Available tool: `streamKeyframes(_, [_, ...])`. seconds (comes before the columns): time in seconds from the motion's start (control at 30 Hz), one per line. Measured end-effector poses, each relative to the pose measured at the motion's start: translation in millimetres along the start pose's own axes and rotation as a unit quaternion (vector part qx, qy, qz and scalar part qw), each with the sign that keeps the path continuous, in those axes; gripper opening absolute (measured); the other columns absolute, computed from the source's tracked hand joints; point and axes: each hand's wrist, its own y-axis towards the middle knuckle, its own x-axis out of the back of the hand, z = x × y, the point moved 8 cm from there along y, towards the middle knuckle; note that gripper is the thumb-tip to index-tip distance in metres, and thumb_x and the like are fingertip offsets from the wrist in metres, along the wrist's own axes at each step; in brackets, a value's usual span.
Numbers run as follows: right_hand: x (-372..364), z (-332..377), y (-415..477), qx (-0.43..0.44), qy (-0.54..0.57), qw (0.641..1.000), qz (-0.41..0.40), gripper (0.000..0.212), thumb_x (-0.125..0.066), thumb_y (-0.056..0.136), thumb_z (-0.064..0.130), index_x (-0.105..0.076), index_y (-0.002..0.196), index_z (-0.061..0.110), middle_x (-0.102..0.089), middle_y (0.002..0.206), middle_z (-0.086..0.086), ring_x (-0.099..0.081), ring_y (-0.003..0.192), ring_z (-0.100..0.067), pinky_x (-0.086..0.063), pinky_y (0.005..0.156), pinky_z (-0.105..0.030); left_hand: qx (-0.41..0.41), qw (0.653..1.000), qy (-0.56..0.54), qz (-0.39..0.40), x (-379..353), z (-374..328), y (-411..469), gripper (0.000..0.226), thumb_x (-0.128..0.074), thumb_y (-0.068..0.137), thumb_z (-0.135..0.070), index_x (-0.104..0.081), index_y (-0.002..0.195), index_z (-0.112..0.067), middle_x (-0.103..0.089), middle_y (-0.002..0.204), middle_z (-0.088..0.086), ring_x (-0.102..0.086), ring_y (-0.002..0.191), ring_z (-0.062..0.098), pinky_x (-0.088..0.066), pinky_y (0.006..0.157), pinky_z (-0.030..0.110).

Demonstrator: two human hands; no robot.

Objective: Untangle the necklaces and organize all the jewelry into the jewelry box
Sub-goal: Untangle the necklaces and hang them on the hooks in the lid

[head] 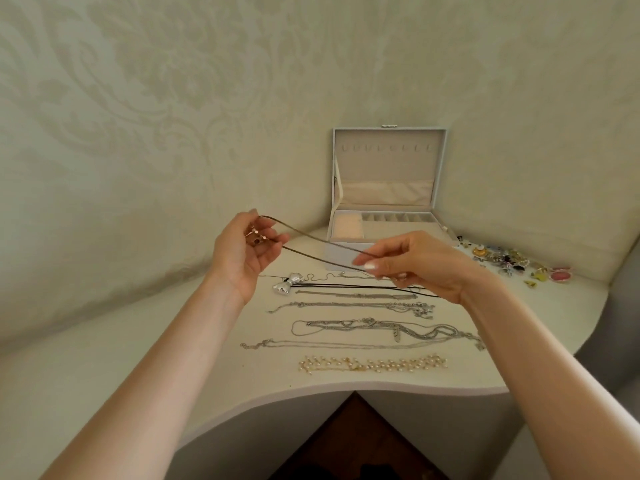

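Cream damask wallpaper [173, 98] behind, white curved table [138, 341] in front. Left hand [242, 251] raised above the table's left part, palm up, fingers curled round the rose-gold pendant [256, 235] end of a thin gold chain necklace [311, 252]. Chain runs as two strands, pulled fairly taut in the air, rightward and slightly down. Below it on the table: silver bow pendant [289, 284] on a dark cord, then rows of silver chains [363, 327] laid out side by side, some of them overlapping at their right ends, and a pearl necklace [372, 364] nearest the front edge. Jewelry box [388, 188] at the back against the wall, lid standing open, hook row inside the lid, divided tray below with a pinkish pad [348, 226] in the left compartment. Right hand [415, 268] in front of the box, above the rows, thumb and fingertips pinching the chain's other end. Far right, by the wall: loose pile of small colourful jewelry [512, 261], a round pink piece [560, 275] at its right edge.
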Motion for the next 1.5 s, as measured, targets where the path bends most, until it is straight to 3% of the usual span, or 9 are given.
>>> streamKeyframes(0.23, [28.2,-1.1,-3.7,0.05,0.126,0.988,-0.079,0.009,-0.067,0.069,0.02,-0.073,0.072,0.013,-0.071,0.079,-0.006,-0.068,0.083,-0.017,-0.054,0.076,-0.028,0.01,1.0,0.016,-0.022,13.5,4.2,7.6,0.018,-0.051,0.089,-0.005,-0.06,0.073,-0.004,-0.049,0.054,-0.001,-0.055,0.047,0.008,-0.049,0.047,0.015])
streamKeyframes(0.37, [33.8,0.7,-7.0,0.069,0.225,0.966,-0.111,0.015,-0.049,0.092,0.017,-0.055,0.084,0.007,-0.071,0.078,-0.013,-0.071,0.071,-0.026,-0.058,0.057,-0.029,0.083,0.993,0.079,0.018,10.9,22.5,5.7,0.013,-0.054,0.089,-0.002,-0.06,0.078,-0.002,-0.055,0.054,0.001,-0.057,0.043,0.007,-0.046,0.042,0.013])
streamKeyframes(0.5, [40.2,-1.5,-7.2,0.058,0.116,0.978,-0.163,0.01,-0.057,0.092,0.015,-0.059,0.087,0.006,-0.058,0.058,-0.005,-0.053,0.048,-0.018,-0.044,0.044,-0.021,0.109,0.99,0.081,0.045,5.2,32.9,2.0,0.011,-0.053,0.091,-0.002,-0.058,0.082,0.0,-0.062,0.054,0.003,-0.065,0.05,0.01,-0.05,0.044,0.013])
streamKeyframes(0.63, [33.6,-9.4,-8.3,0.012,0.012,0.992,-0.122,0.012,-0.07,0.08,0.011,-0.07,0.088,0.001,-0.059,0.061,-0.006,-0.052,0.052,-0.013,-0.047,0.051,-0.02,0.058,0.995,0.079,0.021,8.0,23.0,5.2,0.012,-0.052,0.092,-0.002,-0.057,0.082,0.0,-0.062,0.071,0.01,-0.067,0.052,0.011,-0.051,0.048,0.012])
streamKeyframes(0.7, [32.1,-12.8,-9.7,-0.002,0.002,0.993,-0.12,0.011,-0.069,0.079,0.002,-0.071,0.09,0.0,-0.062,0.068,-0.012,-0.057,0.054,-0.013,-0.052,0.055,-0.02,0.044,0.998,0.037,0.018,7.8,19.2,5.6,0.013,-0.05,0.092,-0.001,-0.058,0.083,-0.001,-0.06,0.061,0.005,-0.067,0.053,0.013,-0.052,0.049,0.013])
streamKeyframes(0.93, [47.8,-6.0,-11.4,0.047,0.135,0.97,-0.195,0.02,-0.062,0.078,-0.015,-0.067,0.092,-0.002,-0.07,0.072,-0.013,-0.07,0.062,-0.021,-0.057,0.059,-0.022,0.058,0.998,-0.017,0.028,8.2,20.3,2.9,0.017,-0.041,0.087,-0.001,-0.058,0.084,-0.003,-0.053,0.057,0.003,-0.056,0.05,0.012,-0.036,0.043,0.015])
streamKeyframes(1.1, [45.3,1.8,-10.6,0.066,0.133,0.97,-0.194,0.022,-0.062,0.077,-0.016,-0.066,0.096,-0.005,-0.071,0.072,-0.012,-0.071,0.064,-0.024,-0.058,0.061,-0.024,0.025,0.997,-0.068,0.032,7.5,12.8,8.3,0.017,-0.047,0.089,0.003,-0.059,0.083,-0.007,-0.062,0.063,0.0,-0.057,0.061,0.01,-0.043,0.05,0.013])
streamKeyframes(1.3, [53.3,19.7,-17.0,0.123,0.223,0.951,-0.176,0.032,-0.057,0.079,-0.014,-0.064,0.104,0.005,-0.074,0.079,-0.011,-0.072,0.073,-0.021,-0.057,0.066,-0.022,0.053,0.992,0.117,-0.008,22.4,24.2,12.9,0.008,-0.057,0.088,-0.004,-0.059,0.081,-0.005,-0.057,0.053,-0.001,-0.066,0.052,0.01,-0.046,0.043,0.012])
streamKeyframes(1.5, [49.8,42.8,-12.6,0.168,0.173,0.954,-0.178,0.028,-0.066,0.076,0.007,-0.065,0.102,0.016,-0.072,0.075,-0.001,-0.067,0.077,-0.013,-0.053,0.076,-0.024,-0.008,0.985,0.173,0.014,7.7,13.7,8.4,0.013,-0.05,0.088,-0.005,-0.063,0.087,-0.009,-0.051,0.049,-0.005,-0.064,0.055,0.011,-0.053,0.06,0.021])
